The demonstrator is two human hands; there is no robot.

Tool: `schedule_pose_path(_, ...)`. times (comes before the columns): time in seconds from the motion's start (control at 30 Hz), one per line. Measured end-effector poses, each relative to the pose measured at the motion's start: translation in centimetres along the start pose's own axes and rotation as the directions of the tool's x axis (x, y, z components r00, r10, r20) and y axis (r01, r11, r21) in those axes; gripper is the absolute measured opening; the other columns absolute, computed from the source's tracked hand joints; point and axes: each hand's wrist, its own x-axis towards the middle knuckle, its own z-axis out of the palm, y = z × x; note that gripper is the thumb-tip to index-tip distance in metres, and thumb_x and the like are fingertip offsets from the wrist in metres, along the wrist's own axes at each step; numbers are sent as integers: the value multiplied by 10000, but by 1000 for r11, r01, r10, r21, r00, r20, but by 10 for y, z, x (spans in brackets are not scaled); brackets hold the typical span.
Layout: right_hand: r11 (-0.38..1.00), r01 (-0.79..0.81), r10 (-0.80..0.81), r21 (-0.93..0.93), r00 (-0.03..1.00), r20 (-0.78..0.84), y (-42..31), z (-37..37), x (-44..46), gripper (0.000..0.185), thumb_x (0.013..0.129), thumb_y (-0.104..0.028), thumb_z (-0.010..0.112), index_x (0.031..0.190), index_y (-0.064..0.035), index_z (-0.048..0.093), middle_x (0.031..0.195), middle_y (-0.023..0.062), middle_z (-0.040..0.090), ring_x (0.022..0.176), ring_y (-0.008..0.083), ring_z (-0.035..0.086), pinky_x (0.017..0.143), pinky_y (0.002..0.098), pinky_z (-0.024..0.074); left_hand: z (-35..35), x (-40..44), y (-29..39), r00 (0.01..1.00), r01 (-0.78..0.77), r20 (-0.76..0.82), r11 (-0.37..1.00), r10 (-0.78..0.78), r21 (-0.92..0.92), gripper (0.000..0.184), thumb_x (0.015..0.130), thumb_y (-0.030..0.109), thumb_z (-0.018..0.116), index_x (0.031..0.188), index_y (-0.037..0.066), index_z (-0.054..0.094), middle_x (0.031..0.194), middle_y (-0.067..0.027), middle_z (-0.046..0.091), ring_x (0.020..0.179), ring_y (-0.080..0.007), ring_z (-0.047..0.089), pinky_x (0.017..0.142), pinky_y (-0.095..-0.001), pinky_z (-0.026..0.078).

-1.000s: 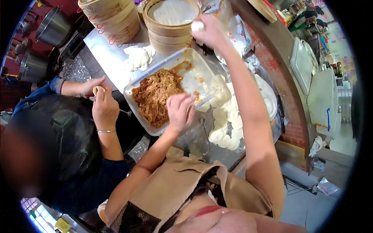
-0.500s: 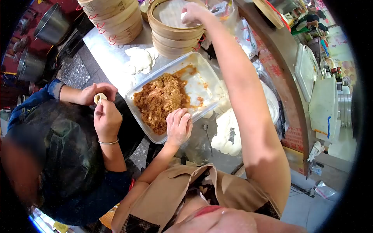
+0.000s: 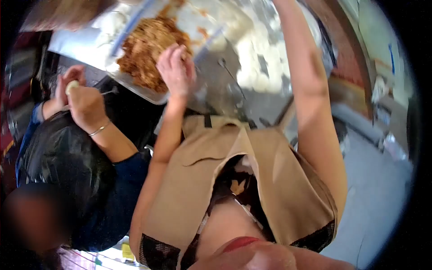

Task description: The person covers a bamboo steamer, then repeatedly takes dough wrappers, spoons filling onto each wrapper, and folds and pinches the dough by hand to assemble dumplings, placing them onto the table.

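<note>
My left hand (image 3: 175,69) lies over the near rim of a clear plastic tub (image 3: 141,92), its fingers curled and close together. Minced brown-orange filling (image 3: 148,51) fills one end of the tub, just beyond my fingers. My right forearm (image 3: 301,49) reaches up past the top edge of the view, so my right hand is hidden. Between my arms, a thin metal stick with a small round end (image 3: 233,78) lies on the grey worktop (image 3: 207,96). White dough pieces (image 3: 258,65), blurred, lie beside my right forearm.
On my left, a co-worker's hands (image 3: 83,101) hold a small dough piece (image 3: 72,87) and a thin tool (image 3: 110,92). A blurred bamboo steamer (image 3: 58,13) stands at the top left. A brown wooden edge (image 3: 353,58) runs along the right.
The view has tilted down, so the worktop sits higher and my right hand and most steamers have left the frame. My left hand stays at the tub's rim.
</note>
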Motion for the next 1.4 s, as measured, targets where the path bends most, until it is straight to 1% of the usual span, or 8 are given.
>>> schedule_pose_path(0.13,802,-526,546,-281,838,-12,74,-20,-238,392,819,-362,626,981,-5,633,842,134,675,747,219,650,699,341,512,13,-30,18,949,-261,127,944,290,-202,253,743,-7,604,981,78,615,1019,-81,611,940,-249,565,819,-357,430)
schedule_pose_path(0.4,366,-899,927,242,376,-6,1,25,-448,297,805,-213,654,999,12,643,881,118,679,807,184,645,741,298,501,129,-88,85,708,182,702,941,75,-285,298,722,131,712,979,46,588,959,-156,602,932,-331,577,796,-406,488)
schedule_pose_path(0.6,463,-866,879,187,476,32,-14,44,-431,276,793,-211,649,981,-9,640,907,150,674,825,252,653,755,334,505,149,-95,100,550,317,827,945,-118,-76,441,670,216,769,999,3,567,998,-199,575,904,-373,575,785,-427,483)
schedule_pose_path(0.8,570,-817,818,88,574,28,-7,44,-412,261,790,-201,639,977,-19,639,886,154,663,814,275,645,746,357,499,184,-95,148,569,-168,780,965,261,-200,396,729,171,702,1058,9,552,1034,-216,571,958,-382,591,786,-434,500)
schedule_pose_path(1.0,783,-621,619,-1,780,98,-14,80,-403,313,791,-182,626,1071,-51,578,1054,160,604,898,347,585,724,427,478,195,-90,168,274,42,956,995,-102,94,271,800,132,585,1054,51,630,1053,-138,617,998,-306,598,856,-358,489)
schedule_pose_path(1.1,967,-102,91,-235,994,-57,-6,121,-390,355,824,-150,600,1154,-50,517,974,138,584,870,340,568,769,407,453,178,-86,171,266,-301,958,953,108,-24,282,777,112,588,1048,68,654,1016,-135,649,964,-281,632,799,-347,520)
schedule_pose_path(1.2,916,-356,350,-184,935,-61,0,145,-370,240,855,-125,571,1076,-31,563,943,116,569,906,279,542,792,369,436,177,-92,163,174,-334,935,912,310,-240,315,766,108,587,1076,84,638,1011,-118,648,956,-263,632,758,-348,526)
schedule_pose_path(1.4,823,-561,564,-92,825,14,-3,155,-343,184,861,-167,560,988,-34,574,970,138,585,946,301,555,807,402,436,86,-45,166,628,-388,424,735,653,-556,235,806,102,512,1036,66,548,918,-105,611,818,-277,619,694,-367,514)
